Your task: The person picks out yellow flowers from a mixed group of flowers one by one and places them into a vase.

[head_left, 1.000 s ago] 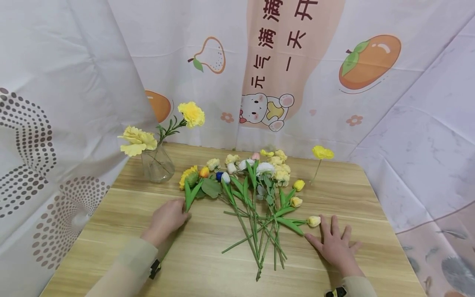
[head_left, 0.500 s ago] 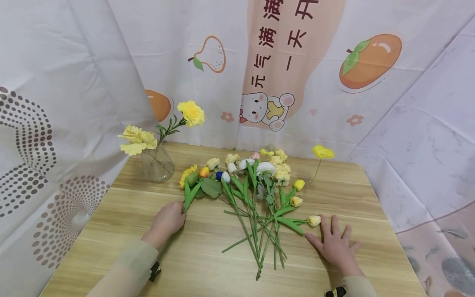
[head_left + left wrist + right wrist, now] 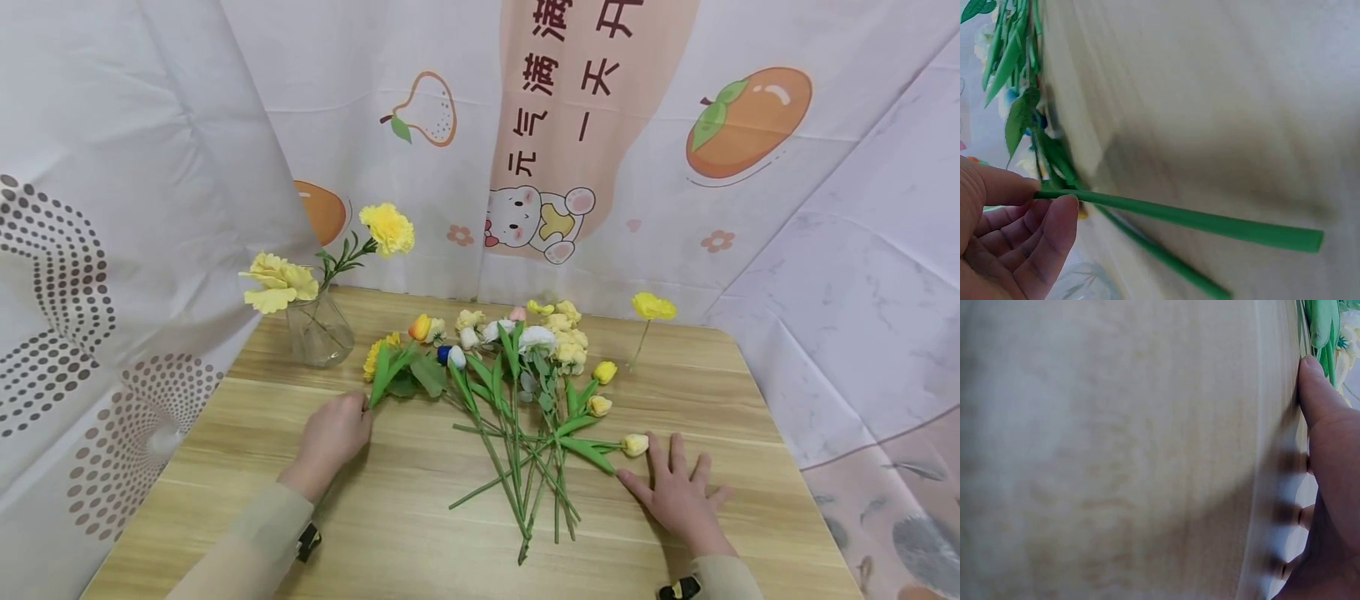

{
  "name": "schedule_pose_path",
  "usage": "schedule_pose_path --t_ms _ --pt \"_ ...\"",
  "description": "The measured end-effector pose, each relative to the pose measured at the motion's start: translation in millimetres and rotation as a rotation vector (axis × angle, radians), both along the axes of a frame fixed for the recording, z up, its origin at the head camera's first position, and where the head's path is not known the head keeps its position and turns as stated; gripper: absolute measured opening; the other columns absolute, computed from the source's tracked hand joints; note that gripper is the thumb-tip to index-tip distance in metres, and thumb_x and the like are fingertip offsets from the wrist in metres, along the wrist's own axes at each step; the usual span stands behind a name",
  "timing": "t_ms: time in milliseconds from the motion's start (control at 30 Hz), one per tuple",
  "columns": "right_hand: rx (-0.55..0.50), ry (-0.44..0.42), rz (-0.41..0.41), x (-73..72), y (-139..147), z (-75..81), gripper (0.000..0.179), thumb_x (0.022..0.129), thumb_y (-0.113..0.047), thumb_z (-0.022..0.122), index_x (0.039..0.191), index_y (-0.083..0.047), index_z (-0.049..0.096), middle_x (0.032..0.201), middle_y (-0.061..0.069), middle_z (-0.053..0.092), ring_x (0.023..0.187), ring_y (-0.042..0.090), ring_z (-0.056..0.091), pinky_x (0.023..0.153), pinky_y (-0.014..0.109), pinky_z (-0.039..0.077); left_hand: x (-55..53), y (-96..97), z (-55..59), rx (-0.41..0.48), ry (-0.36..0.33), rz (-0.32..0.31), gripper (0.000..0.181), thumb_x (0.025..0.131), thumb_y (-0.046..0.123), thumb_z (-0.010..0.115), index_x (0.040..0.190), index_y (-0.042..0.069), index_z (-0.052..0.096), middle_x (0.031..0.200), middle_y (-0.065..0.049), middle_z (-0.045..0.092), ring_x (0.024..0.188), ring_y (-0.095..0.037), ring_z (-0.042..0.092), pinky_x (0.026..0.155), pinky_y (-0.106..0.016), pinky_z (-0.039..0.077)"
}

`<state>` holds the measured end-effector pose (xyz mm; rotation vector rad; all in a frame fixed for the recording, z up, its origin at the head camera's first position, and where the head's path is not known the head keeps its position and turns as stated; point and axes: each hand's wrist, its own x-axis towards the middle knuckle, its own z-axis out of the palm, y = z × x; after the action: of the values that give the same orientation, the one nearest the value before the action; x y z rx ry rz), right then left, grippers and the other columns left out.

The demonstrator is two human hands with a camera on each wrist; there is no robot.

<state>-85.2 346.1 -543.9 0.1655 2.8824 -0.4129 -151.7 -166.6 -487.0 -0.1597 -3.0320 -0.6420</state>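
Observation:
My left hand (image 3: 333, 437) pinches the green stem of an orange tulip (image 3: 421, 327) at the table's left. In the left wrist view the stem (image 3: 1197, 219) passes between thumb and finger, its cut end pointing right; a second green stem (image 3: 1166, 255) runs beneath it. The tulip's leaves partly cover a yellow sunflower (image 3: 372, 364). With its fingers spread, my right hand (image 3: 682, 500) rests on the wooden tabletop (image 3: 420, 550). Its thumb and index fingertips are close to a pale yellow tulip (image 3: 634, 446) and its leaf.
A glass vase (image 3: 318, 337) at the back left holds a yellow carnation (image 3: 387, 230) and another pale yellow flower (image 3: 279, 283). Mixed artificial flowers with crossed stems (image 3: 517, 467) lie mid-table. A yellow poppy (image 3: 652, 306) is at the back right, before a printed curtain (image 3: 450, 192).
The orange tulip's head has risen slightly and shifted away from me, over the sunflower, as my left hand moved a little up and left. My right hand has stayed in place.

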Motion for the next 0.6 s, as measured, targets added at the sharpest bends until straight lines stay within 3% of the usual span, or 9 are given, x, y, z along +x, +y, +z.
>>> schedule_pose_path --t_ms 333,600 --pt "-0.008 -0.013 -0.001 -0.8 0 0.0 0.104 0.094 -0.078 0.042 0.163 -0.008 0.010 0.162 0.038 -0.006 0.134 0.077 -0.012 0.084 0.096 -0.008 -2.0 0.7 17.4 -0.069 0.290 -0.054 0.009 0.089 0.003 0.071 0.086 0.003 0.062 0.076 -0.009 0.062 0.056 -0.027 0.059 0.046 -0.040 0.049" --pt "-0.011 -0.010 0.002 -1.0 1 0.0 0.103 0.094 -0.078 0.043 0.163 -0.008 0.011 0.162 0.039 -0.005 0.134 0.077 -0.012 0.083 0.096 -0.008 -5.8 2.6 24.0 -0.102 0.420 -0.083 0.009 0.091 0.006 0.073 0.090 0.004 0.064 0.082 -0.011 0.068 0.058 -0.031 0.062 0.044 -0.042 0.049"
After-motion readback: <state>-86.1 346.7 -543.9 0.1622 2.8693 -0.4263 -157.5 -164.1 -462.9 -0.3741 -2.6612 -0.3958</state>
